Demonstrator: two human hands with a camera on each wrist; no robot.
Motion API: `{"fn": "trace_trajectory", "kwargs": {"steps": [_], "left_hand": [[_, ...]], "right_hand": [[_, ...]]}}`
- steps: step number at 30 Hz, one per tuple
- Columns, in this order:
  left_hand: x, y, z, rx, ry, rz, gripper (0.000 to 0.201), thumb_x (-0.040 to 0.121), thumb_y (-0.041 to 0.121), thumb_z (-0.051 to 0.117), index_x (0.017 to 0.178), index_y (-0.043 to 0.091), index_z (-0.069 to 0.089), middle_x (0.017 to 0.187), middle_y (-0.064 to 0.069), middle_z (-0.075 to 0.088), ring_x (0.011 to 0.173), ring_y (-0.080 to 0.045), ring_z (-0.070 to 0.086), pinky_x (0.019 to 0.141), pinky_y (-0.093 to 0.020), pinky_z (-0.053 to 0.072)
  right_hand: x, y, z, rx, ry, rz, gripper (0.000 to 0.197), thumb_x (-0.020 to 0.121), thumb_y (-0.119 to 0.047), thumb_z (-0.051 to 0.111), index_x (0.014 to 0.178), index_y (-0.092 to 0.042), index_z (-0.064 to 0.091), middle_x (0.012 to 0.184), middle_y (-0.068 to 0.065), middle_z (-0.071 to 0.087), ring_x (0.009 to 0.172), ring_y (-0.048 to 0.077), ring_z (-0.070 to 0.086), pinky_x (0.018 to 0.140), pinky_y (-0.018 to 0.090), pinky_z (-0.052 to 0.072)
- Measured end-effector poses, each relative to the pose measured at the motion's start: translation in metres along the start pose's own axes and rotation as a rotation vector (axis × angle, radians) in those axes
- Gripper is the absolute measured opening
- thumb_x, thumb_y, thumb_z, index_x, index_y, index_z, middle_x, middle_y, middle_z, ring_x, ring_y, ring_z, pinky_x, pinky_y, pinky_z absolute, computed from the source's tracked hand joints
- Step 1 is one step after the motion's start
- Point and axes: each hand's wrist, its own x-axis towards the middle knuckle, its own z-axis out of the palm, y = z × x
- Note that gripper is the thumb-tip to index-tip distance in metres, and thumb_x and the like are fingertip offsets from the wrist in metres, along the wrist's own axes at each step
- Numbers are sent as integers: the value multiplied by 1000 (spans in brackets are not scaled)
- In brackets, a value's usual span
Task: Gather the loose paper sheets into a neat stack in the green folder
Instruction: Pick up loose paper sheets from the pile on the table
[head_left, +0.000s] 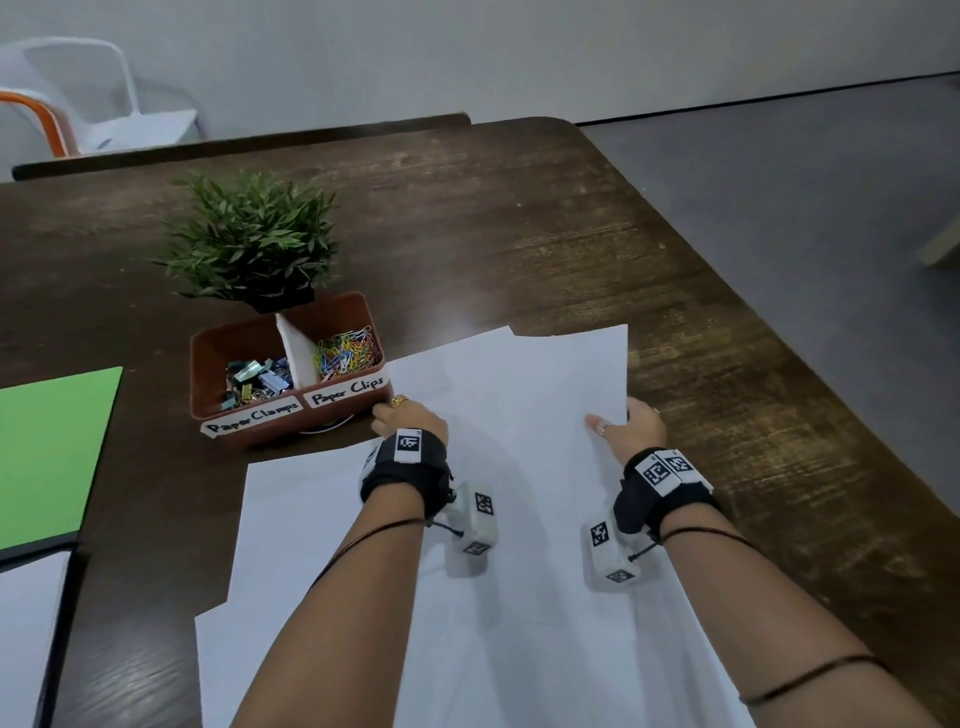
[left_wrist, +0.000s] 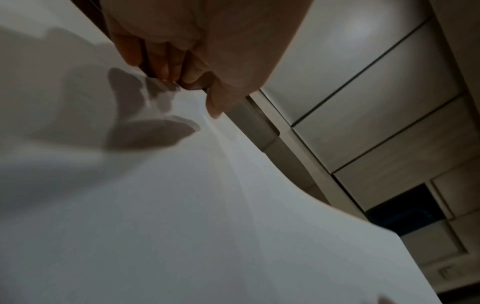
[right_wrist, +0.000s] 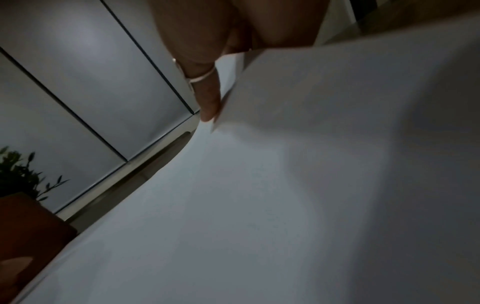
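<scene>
dark wood table (head_left: 519, 218), white sheets (head_left: 509, 395) spread along its near edge, both hands on them.

left hand (head_left: 408, 418) grips the sheets' left edge, fingers curled under, just beside a brown tray (head_left: 208, 364) of clips with a plant (head_left: 249, 239) behind it. right hand (head_left: 631, 428) pinches the right edge, thumb on top, lifting a sheet. more sheets lie flat under the forearms. green folder (head_left: 52, 452) lies open at the left edge, apart from the sheets.

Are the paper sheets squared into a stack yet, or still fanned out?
Fanned out: the paper sheets overlap askew on the table, corners offset.
</scene>
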Motion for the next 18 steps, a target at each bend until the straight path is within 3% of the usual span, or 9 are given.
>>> {"fn": "trace_trajectory", "kwargs": {"steps": [3, 5, 8, 10, 12, 15, 18], "left_hand": [[-3, 4, 17, -11, 0, 77, 56, 90, 26, 54, 135, 1, 31, 138, -16, 31, 127, -31, 31, 103, -42, 32], [-3, 8, 19, -37, -13, 56, 61, 88, 29, 58, 136, 3, 31, 138, -15, 30, 126, -31, 31, 101, -43, 34], [5, 13, 8, -173, -63, -65, 51, 84, 28, 61, 125, 4, 40, 133, -17, 34, 120, -34, 41, 96, -42, 38], [14, 13, 2, -235, -81, -100, 54, 81, 29, 62, 124, 5, 40, 131, -17, 37, 113, -36, 48, 91, -40, 41], [21, 11, -2, -233, -129, -57, 55, 79, 33, 61, 124, 6, 45, 129, -15, 46, 110, -34, 52, 89, -37, 45], [25, 5, -6, -266, -187, -8, 51, 78, 32, 63, 121, 8, 51, 120, -10, 59, 99, -29, 58, 79, -30, 47], [22, 0, -9, -218, -214, 76, 43, 81, 30, 64, 116, 8, 57, 118, -11, 61, 101, -30, 60, 84, -30, 48]], "right_hand": [[10, -17, 15, -118, -79, -20, 34, 77, -30, 74, 101, -8, 66, 111, 13, 64, 105, 27, 59, 87, 31, 48], [13, -29, 20, -178, -133, 8, 36, 73, -35, 77, 98, -11, 65, 113, 12, 62, 104, 25, 59, 84, 29, 47], [15, -37, 23, -144, -155, 63, 25, 71, -33, 79, 81, -15, 65, 106, 7, 67, 98, 21, 61, 79, 27, 49], [15, -36, 24, -131, -168, 96, 31, 70, -31, 80, 89, -10, 68, 103, 6, 69, 97, 21, 63, 78, 27, 49], [12, -34, 27, -122, -182, 134, 39, 69, -29, 82, 97, -6, 67, 104, 7, 69, 98, 23, 63, 78, 27, 49], [7, -33, 31, -91, -189, 148, 35, 69, -25, 81, 95, -6, 66, 104, 8, 69, 99, 24, 63, 80, 28, 50], [2, -30, 29, -47, -218, 151, 28, 71, -27, 81, 86, -7, 67, 97, 7, 69, 87, 23, 62, 71, 26, 48]]}}
